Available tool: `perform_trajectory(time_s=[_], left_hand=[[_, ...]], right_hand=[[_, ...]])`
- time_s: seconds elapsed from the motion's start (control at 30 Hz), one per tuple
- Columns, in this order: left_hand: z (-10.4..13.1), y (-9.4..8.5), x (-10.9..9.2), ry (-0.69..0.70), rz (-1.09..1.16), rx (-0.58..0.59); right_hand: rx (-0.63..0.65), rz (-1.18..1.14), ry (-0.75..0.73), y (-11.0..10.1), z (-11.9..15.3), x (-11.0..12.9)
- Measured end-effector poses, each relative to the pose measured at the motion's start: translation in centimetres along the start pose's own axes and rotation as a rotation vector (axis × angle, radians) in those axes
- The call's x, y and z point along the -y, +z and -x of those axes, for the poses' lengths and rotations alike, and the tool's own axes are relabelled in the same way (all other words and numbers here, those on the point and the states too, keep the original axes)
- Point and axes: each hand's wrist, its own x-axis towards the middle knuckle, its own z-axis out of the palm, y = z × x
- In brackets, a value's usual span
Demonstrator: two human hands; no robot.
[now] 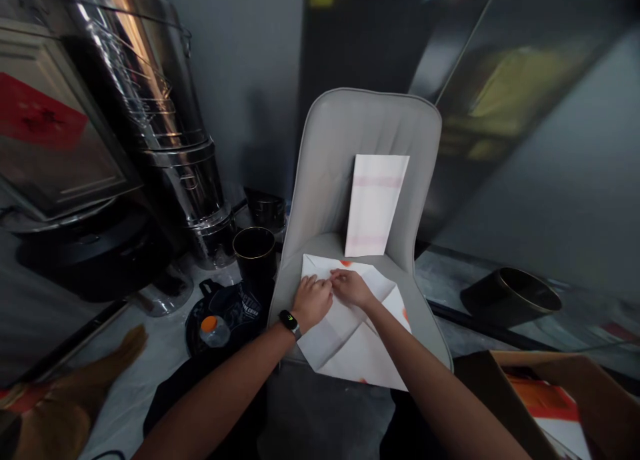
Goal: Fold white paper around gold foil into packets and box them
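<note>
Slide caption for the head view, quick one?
Left hand and right hand close together over a creased white sheet on a grey chair.

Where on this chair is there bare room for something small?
A narrow strip of seat, between the white paper and the seat's right edge. It's crowded mid-seat, with paper under the left hand and right hand, and behind, where the white panel stands.
</note>
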Motion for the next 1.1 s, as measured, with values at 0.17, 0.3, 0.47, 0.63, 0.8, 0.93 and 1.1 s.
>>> perform_trajectory(time_s=[0.17,0.3,0.47,0.63,0.8,0.93,1.1], left_hand=[[-0.5,-1.0,1.2,0.014,0.122,0.043],[-1.3,-2.4,4.5,-0.154,0.211,-0.01],[-1.9,-3.0,8.5,-0.439,0.331,0.009],[-2.6,-3.1,9.7,-0.51,0.568,0.059],[-2.7,-3.3,10.6,-0.544,0.725,0.2],[-2.3,-3.7,11.0,-0.548,0.802,0.285],[-2.0,-4.2,10.6,-0.502,0.816,0.389]], right_hand=[[-0.066,-0.002,0.013,0.2,0.5,0.2],[-0.059,0.034,0.009,0.2,1.5,0.6],[-0.022,0.125,0.008,0.4,2.3,1.4],[0.101,0.305,-0.071,0.4,2.0,2.8],[0.249,0.506,-0.092,0.9,-0.7,5.2],[0.362,0.547,-0.029,1.6,-3.5,6.3],[0.393,0.443,0.03,1.7,-5.3,6.1]])
